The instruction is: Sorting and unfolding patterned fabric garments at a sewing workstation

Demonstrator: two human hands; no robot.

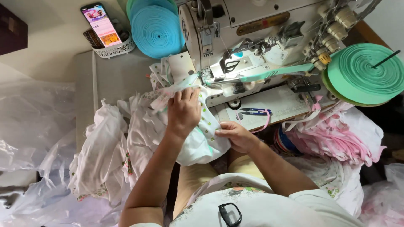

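The left hand (184, 111) lies flat, fingers spread, pressing the white printed cloth (198, 141) on the table (113, 77) just in front of the sewing machine (248, 46). The right hand (235, 135) pinches the cloth's near edge in a closed grip. Green tape (277, 72) runs from a roll (365, 73) toward the needle. Small scissors (254, 112) lie beside the right hand.

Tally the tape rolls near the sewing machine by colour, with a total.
Blue tape roll: 1
Green tape roll: 1
Total: 2

The green tape strip runs from its roll toward the needle area, where the left hand and right hand press the white printed fabric.
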